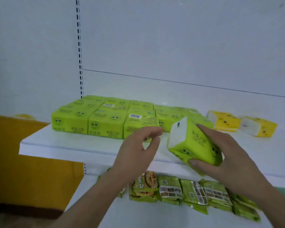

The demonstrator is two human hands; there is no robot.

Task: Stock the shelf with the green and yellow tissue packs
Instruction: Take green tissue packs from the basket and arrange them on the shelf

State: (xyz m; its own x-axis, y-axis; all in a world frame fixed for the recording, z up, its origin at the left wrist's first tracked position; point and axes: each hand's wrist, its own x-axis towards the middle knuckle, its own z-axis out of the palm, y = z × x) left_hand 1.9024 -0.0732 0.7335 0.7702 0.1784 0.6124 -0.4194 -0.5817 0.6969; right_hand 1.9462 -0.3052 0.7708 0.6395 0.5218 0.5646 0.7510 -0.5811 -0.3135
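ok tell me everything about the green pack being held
The green tissue pack is a soft block in glossy lime wrap, printed with cartoon faces and dark lettering; its one visible end shows white. The right hand grips it, thumb below, fingers on top. It is tilted, white end toward the left, held over the shelf front; the left hand is beside it, apart.
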